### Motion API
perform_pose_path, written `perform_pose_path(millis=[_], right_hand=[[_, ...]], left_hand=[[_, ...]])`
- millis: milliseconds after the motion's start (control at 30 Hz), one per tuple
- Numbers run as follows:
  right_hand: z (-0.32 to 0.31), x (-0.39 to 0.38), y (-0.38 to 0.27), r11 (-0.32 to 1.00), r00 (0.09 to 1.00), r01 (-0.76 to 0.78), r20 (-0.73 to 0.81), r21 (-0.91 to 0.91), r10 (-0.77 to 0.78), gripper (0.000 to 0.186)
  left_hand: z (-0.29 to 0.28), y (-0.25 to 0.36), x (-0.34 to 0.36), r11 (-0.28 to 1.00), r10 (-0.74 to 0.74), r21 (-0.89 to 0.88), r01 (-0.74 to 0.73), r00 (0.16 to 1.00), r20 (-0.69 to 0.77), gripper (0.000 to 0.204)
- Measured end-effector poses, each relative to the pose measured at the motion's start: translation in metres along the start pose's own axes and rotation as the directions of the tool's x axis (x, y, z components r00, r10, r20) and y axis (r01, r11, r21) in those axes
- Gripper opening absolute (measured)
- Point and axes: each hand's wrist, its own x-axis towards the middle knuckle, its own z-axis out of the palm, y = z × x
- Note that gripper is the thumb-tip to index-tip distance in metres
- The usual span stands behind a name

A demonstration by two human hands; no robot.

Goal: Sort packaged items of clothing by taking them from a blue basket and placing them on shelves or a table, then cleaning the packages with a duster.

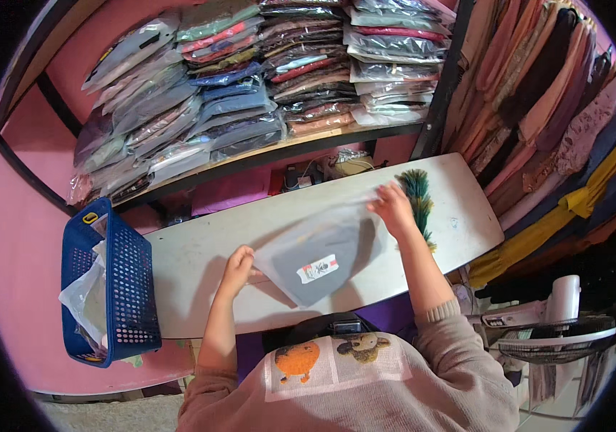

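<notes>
Both hands, left hand [238, 265] and right hand [393, 207], pinch opposite corners of the clear garment bag [322, 248] (lying diagonally)

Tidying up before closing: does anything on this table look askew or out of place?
The clear bag lies at a slant across the table, held by both hands. The blue basket hangs over the table's left end.

— What have you got there?

— A clear plastic garment bag [320, 248] with dark grey folded cloth inside and a small white label near its lower edge.

— How does it lie?

— Flat on the white table, just below the middle of the frame, turned at a slant, one corner pointing toward the lower edge, its upper right end reaching past centre.
</notes>
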Motion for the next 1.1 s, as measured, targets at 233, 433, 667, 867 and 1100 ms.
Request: perform_pose_path(millis=[233,433,667,867,1100], right_hand=[[-0.102,0.036,0.048,0.319,0.842,0.3,0.093,-0.899,-0.532,0.044],[-0.188,-0.074,0.1,-0.211,0.816,-0.477,-0.34,-0.853,-0.467,0.048],[-0.155,-0.101,0.139,-0.002,0.989,0.04,0.04,-0.999,-0.14,0.039],[-0.09,-0.139,0.129,-0.06,0.667,0.653,0.536,-0.755,0.518,0.051],[-0.165,-0.069,0.114,-0.291,0.985,0.124,0.152,-0.949,-0.076,0.053]], left_hand=[[0.02,-0.108,0.052,0.796,0.112,0.586,0.15,0.915,-0.387,0.046],[0.044,-0.117,-0.018,0.422,0.015,0.907,-0.004,1.0,-0.003,0.089],[0.058,-0.13,-0.022,0.354,-0.125,0.932,0.08,0.991,-0.038,0.104],[0.05,-0.141,-0.007,0.422,-0.207,0.906,-0.037,0.969,0.136,0.088],[0.06,-0.142,-0.017,0.367,-0.074,0.926,0.09,0.995,-0.067,0.104]])
